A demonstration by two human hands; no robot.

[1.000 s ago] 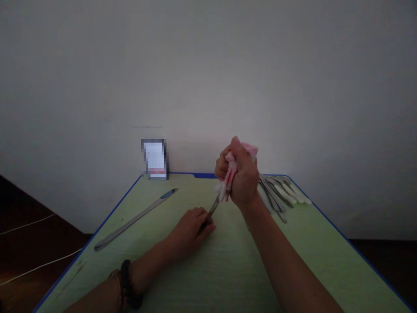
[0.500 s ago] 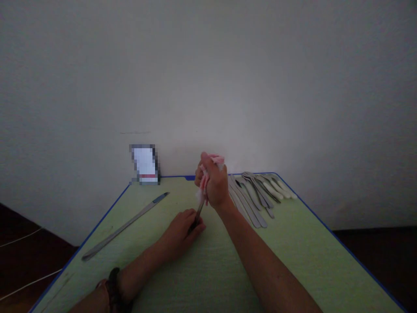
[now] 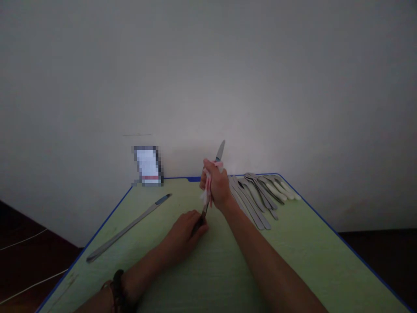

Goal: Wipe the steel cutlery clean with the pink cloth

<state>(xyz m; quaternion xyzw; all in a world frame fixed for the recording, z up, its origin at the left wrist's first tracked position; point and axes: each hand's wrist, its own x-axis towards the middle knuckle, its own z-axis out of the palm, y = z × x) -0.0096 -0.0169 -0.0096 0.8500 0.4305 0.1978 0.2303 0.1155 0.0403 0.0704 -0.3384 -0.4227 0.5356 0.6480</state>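
My left hand point(image 3: 190, 227) rests low over the table, its fingers closed round the handle end of a table knife point(image 3: 220, 150). The knife slants upward, its blade tip pointing at the wall. Higher on the same knife, my right hand point(image 3: 217, 184) is wrapped round a pink and white cloth point(image 3: 208, 187) that encloses the middle of the knife. The blade shows above the cloth and a short piece of handle below it. To the left, apart from both hands, a second table knife point(image 3: 128, 229) lies on the table.
Several knives, spoons and forks point(image 3: 257, 195), some with white handles, lie in a group at the right back of the green table point(image 3: 293, 261) with its blue edge. A phone-like object point(image 3: 148, 165), blurred out, leans at the back left against the wall point(image 3: 208, 78).
My right hand with the cloth has slid down the knife a little, so the blade now shows above the fist. My left hand keeps its hold. The view has shifted slightly.
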